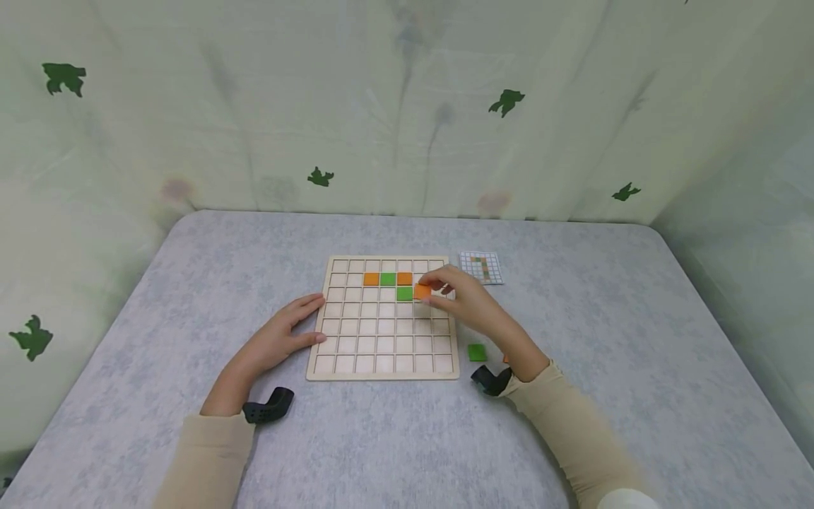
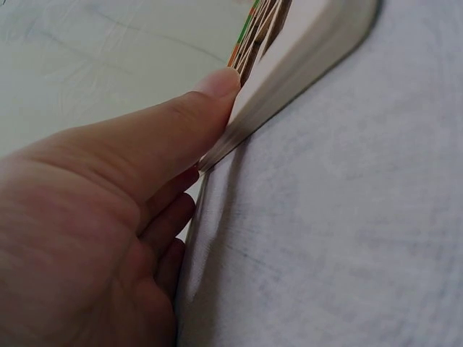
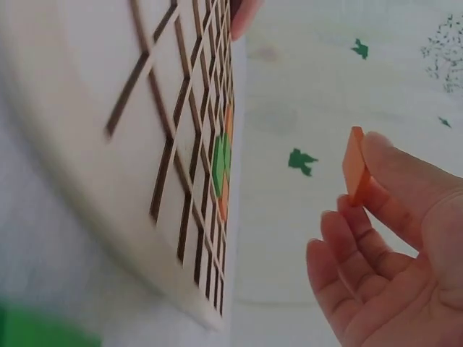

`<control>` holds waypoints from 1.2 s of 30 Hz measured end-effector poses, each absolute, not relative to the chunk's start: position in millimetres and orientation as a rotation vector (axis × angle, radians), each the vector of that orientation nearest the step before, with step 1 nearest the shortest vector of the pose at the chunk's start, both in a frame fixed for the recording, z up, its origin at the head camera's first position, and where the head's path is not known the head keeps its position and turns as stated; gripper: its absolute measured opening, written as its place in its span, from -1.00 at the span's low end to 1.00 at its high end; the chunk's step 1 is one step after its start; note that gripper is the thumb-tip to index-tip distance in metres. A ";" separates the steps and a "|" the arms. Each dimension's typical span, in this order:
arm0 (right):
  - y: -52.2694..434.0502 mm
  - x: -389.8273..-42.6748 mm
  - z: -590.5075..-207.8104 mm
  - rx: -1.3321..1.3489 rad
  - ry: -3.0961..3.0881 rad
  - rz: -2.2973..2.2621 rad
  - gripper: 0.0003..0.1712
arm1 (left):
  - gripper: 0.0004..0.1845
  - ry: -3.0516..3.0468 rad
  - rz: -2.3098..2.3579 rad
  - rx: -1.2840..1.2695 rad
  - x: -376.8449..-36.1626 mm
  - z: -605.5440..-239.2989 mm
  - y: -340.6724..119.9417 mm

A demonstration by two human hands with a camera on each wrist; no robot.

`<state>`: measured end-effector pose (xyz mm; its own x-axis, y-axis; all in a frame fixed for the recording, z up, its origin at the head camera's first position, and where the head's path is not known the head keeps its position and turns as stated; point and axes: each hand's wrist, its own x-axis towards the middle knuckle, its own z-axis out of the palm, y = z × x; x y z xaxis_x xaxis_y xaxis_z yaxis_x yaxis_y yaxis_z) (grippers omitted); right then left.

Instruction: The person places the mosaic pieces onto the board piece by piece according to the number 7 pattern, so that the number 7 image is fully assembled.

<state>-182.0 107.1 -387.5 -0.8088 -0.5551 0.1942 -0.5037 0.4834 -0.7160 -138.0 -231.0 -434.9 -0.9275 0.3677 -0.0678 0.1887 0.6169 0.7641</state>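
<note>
Our right hand (image 1: 467,300) pinches a thin square orange tile (image 1: 422,291) just above the wooden grid board (image 1: 381,367), at its 2 o'clock | our left hand (image 1: 286,336), fingers straight, presses the board's 9 o'clock edge | placed orange and green tiles (image 1: 388,279) near 12 | loose green tile (image 1: 477,352), printed pattern card (image 1: 481,267) on mottled grey tabletop (image 1: 604,318)

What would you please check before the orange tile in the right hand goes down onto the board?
1. Grip: right hand pinches the square orange tile by its edges: ok.
2. Board steadied: left hand rests against the left edge of the wooden grid board: ok.
3. Tile clear of the board, per the right wrist view: ok.
4. Cell under the tile free: cannot tell.
5. Pattern card in view: ok.
</note>
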 end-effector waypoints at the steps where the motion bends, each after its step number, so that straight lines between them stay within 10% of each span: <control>1: 101.8 -184.5 -388.0 -0.947 2.647 -1.272 -0.66 | -0.20 2.625 1.202 0.458 -138.0 -435.0 -231.1; 36: 105.8 -182.9 -391.7 -0.868 2.520 -1.265 -0.52 | -0.20 2.622 1.208 0.458 -137.1 -434.1 -231.1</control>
<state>-182.9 105.8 -391.7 -0.8101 -0.5797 0.0870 -0.4163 0.4643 -0.7818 -137.1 -231.1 -434.1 -0.9277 0.3675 -0.0664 0.1883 0.6137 0.7667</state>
